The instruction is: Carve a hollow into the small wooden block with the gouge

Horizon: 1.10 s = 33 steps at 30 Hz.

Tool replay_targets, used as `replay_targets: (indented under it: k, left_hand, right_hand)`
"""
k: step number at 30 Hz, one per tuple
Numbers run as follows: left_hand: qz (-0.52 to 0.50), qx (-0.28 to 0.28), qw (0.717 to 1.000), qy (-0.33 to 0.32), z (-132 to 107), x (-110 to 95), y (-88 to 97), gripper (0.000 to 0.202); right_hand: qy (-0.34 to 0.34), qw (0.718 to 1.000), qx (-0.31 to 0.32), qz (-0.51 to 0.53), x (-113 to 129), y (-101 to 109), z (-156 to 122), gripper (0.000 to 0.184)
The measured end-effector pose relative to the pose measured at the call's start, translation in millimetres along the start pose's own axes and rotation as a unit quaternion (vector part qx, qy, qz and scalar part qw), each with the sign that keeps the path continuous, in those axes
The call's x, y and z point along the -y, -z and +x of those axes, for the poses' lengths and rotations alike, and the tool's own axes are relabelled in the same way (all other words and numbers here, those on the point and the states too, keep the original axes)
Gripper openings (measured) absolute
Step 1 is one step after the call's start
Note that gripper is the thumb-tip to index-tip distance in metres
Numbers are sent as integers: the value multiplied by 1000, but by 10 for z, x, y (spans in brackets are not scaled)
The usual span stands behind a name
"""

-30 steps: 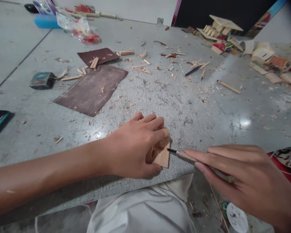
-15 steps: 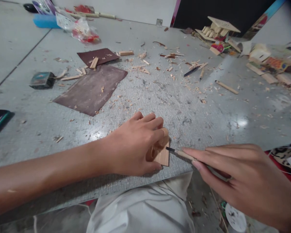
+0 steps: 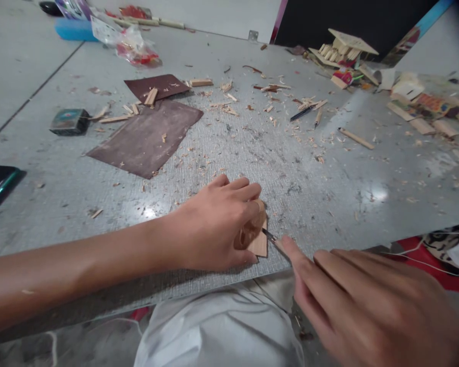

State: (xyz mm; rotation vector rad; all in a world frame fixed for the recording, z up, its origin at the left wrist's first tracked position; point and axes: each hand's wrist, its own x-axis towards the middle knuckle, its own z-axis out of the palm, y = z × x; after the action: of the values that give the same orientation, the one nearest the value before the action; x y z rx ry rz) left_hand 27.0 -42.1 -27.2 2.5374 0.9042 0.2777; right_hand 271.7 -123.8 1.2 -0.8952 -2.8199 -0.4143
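We are seeing two hands at work, one small wooden piece [image 3: 259, 243], one slim carving tool [image 3: 271, 237] and two sheets of brown sandpaper on the grey surface [image 3: 329, 183].

Our left forearm is lying across the near edge of the surface from the left, and the left hand [image 3: 214, 227] is resting palm down with its fingers curled over the wooden piece, pressing it onto the surface close to the near edge. The fingers are bent, not spread, and the thumb is tucking in along the near side of the piece; only the right corner of the wood is showing past the fingertips.

Our right hand [image 3: 352, 300] is coming in from the near right, blurred, with its fingers stretched long and lying close together along the carving tool. It is closing around the handle, and the index finger is running forward on top. The dark tip is touching the right edge of the wooden piece, just beside the left fingertips.

The large sandpaper sheet [image 3: 147, 137] is lying to the far left of the hands, and the small sandpaper sheet [image 3: 156, 86] is lying just beyond it, with short wood strips between them. Wood shavings [image 3: 229, 107] are scattering over the middle of the surface. One small dark box [image 3: 69, 122] is sitting left of the sandpaper, one dark pencil [image 3: 303, 112] is lying far right of centre, and one stick model house [image 3: 346, 51] is standing at the far right. A white cloth [image 3: 222, 331] is covering our lap below the near edge.
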Motion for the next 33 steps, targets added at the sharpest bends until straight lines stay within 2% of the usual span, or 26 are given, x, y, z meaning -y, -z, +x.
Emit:
replay_targets:
  k: [7, 14, 17, 21, 23, 27, 33]
  left_hand:
    - [1, 3, 1000, -4, 3, 19, -4, 31]
    - [16, -2, 1000, -3, 5, 26, -25, 34]
    - [15, 1, 1000, 4, 2, 25, -23, 36]
    - [19, -1, 1000, 11, 1, 13, -10, 37]
    - [21, 1, 1000, 13, 2, 8, -5, 37]
    - [22, 10, 1000, 17, 6, 34, -5, 44]
    - [-10, 19, 999, -42, 1, 133, -4, 43]
  right_hand:
    - [-86, 991, -51, 86, -28, -163, -90, 30]
    - [-144, 966, -123, 174, -3, -399, -204, 44]
    - [-178, 946, -149, 227, 38, -474, -224, 48]
    - [-243, 908, -152, 306, 104, -549, -254, 34]
    - [-261, 900, -162, 309, 107, -556, -260, 30]
    - [-229, 915, -158, 293, 2, -478, -238, 29]
    - [-136, 960, -75, 234, -234, -274, -192, 28]
